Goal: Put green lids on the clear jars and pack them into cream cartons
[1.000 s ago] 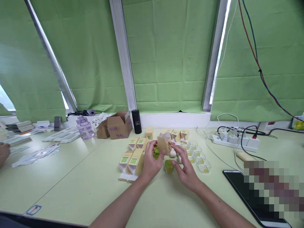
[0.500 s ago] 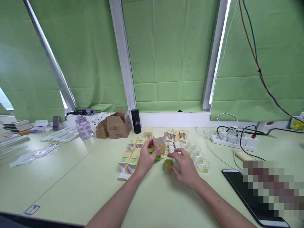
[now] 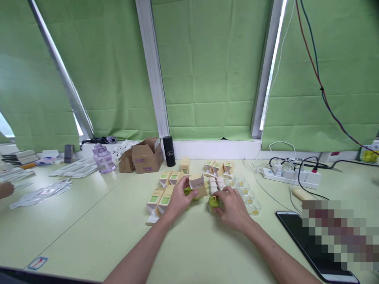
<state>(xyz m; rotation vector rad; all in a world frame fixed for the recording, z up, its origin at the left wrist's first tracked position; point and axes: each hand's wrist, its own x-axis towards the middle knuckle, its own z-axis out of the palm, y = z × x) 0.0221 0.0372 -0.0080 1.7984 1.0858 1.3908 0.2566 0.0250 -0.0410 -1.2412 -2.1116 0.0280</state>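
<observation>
My left hand (image 3: 179, 199) is closed on a small tan cardboard box (image 3: 199, 189), tilted with its top end open. Small green pieces (image 3: 194, 196) lie behind and below that box, partly hidden. Fingers of my right hand (image 3: 233, 208) grip a green piece with a small loop on top (image 3: 213, 202), which seems to sit in a clear plastic cup at table height. Beyond the right hand are white blocks (image 3: 213, 185) in rows. Clear cups with yellow centres (image 3: 254, 206) stand to its right. Open boxes with green labels (image 3: 154, 199) stand left of my left hand.
More small boxes (image 3: 218, 169) are at the back. A brown carton (image 3: 147, 157), a black cylinder (image 3: 169, 151) and a purple bottle (image 3: 104, 158) line the rear. A power strip (image 3: 291, 177) with cables and a phone-like tablet (image 3: 308, 240) lie right. Another person's hand (image 3: 6, 189) shows far left.
The box in my left hand has tipped to the right, its opening now more toward me. My right hand has moved the green piece slightly right. Another person's hand has appeared far left.
</observation>
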